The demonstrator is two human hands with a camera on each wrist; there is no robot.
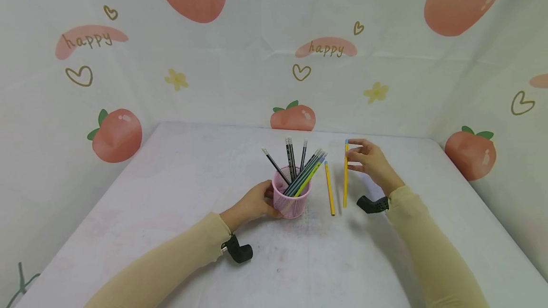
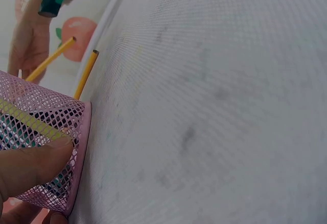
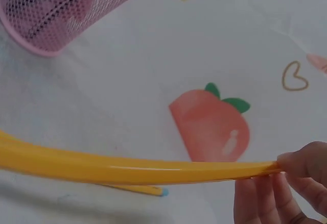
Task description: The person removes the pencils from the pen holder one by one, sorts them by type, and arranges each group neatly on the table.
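Observation:
A pink mesh pencil cup (image 1: 290, 207) stands upright on the table with several dark pencils (image 1: 276, 165) and a yellow-green pencil (image 1: 311, 176) leaning in it. My left hand (image 1: 253, 202) grips the cup from its left side; in the left wrist view the thumb (image 2: 38, 167) presses on the mesh. To the right of the cup, my right hand (image 1: 373, 164) pinches a yellow pencil (image 1: 346, 179) near its blue-tipped upper end and holds it up off the table. Between cup and hand, a second yellow pencil (image 1: 329, 189) lies on the table.
A white cloth-covered table (image 1: 299, 265) spreads around the hands. Behind it hangs a pale backdrop (image 1: 248, 56) printed with peaches, hearts and flowers. A black wrist-camera mount sits on each wrist, the left one (image 1: 239, 251) close above the table.

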